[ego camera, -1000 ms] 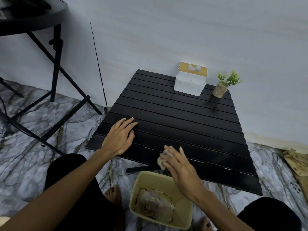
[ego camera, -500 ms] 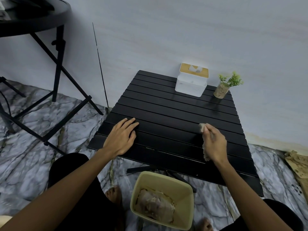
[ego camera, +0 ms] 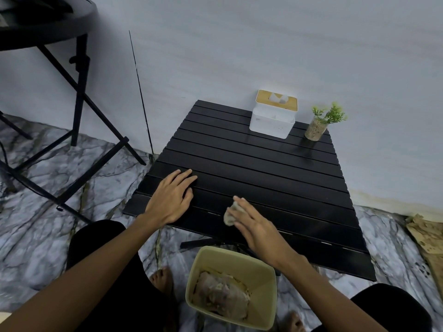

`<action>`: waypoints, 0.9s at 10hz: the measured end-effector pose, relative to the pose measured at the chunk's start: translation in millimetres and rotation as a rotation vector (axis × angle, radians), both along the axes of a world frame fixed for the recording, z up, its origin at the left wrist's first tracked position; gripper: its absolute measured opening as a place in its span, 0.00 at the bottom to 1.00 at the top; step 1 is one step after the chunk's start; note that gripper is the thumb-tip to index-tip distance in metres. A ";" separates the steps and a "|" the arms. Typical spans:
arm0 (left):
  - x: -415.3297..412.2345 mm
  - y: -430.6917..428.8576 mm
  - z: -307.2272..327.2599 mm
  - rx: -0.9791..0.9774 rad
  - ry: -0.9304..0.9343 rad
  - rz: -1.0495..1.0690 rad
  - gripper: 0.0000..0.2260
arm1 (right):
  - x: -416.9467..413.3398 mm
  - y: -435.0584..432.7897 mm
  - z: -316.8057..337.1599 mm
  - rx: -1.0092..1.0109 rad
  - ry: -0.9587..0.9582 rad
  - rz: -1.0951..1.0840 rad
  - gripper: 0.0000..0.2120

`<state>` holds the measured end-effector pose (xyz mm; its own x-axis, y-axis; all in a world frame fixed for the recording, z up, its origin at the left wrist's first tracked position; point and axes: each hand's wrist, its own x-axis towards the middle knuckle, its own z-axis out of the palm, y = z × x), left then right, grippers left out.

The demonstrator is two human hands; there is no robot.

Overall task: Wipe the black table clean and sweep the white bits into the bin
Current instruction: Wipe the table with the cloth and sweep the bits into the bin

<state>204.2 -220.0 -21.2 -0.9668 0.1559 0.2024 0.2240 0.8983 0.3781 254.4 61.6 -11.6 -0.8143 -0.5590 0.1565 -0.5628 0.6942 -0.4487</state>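
The black slatted table [ego camera: 263,164] stands low against the wall. My left hand [ego camera: 171,196] lies flat, palm down, on its near left corner, holding nothing. My right hand [ego camera: 254,224] presses a crumpled grey-white tissue [ego camera: 231,213] onto the slats near the front edge, just above the bin. The pale yellow bin [ego camera: 259,264] sits on the floor below that edge, between my feet, with crumpled tissue inside. I see no white bits on the table.
A white tissue box with a wooden lid [ego camera: 273,115] and a small potted plant [ego camera: 320,123] stand at the table's far right edge. A black folding stand [ego camera: 79,97] is to the left. Brown cardboard [ego camera: 429,238] lies on the marble floor at right.
My right hand with the tissue went out to the table's right side and has now swept back left toward the front edge above the bin. The left hand stayed put.
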 end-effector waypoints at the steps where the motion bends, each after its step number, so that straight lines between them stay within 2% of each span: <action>1: 0.3 -0.9 -0.2 0.002 -0.003 0.004 0.20 | -0.3 5.2 -0.2 -0.037 0.042 0.035 0.19; 2: 0.7 -0.5 0.3 0.001 -0.007 0.008 0.20 | -18.0 13.0 -1.0 -0.180 0.110 -0.170 0.17; 3: 0.6 -0.5 1.8 0.002 -0.007 0.004 0.20 | -49.5 19.7 5.3 -0.259 0.099 -0.495 0.14; 4: 0.6 0.3 2.6 0.005 -0.013 0.001 0.20 | -73.6 15.1 9.1 -0.242 -0.016 -0.690 0.16; 5: 0.5 -1.4 2.6 0.007 -0.006 -0.005 0.20 | -80.5 -14.0 8.3 -0.127 -0.063 -0.654 0.17; 6: -0.1 -2.8 3.0 0.003 -0.006 -0.015 0.19 | -76.8 -49.7 8.4 -0.097 -0.084 -0.514 0.18; 7: -0.5 -8.6 4.0 0.001 0.001 -0.005 0.19 | -66.1 -80.7 8.0 -0.071 -0.092 -0.360 0.21; 9: 0.2 -34.7 5.9 -0.011 0.003 0.071 0.19 | -41.9 -97.1 8.6 -0.057 -0.064 0.030 0.19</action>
<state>204.4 -254.7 -15.3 -0.9748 0.0896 0.2042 0.1612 0.9159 0.3676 212.5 -35.5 -3.0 -0.8068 -0.5747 0.1370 -0.5518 0.6501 -0.5223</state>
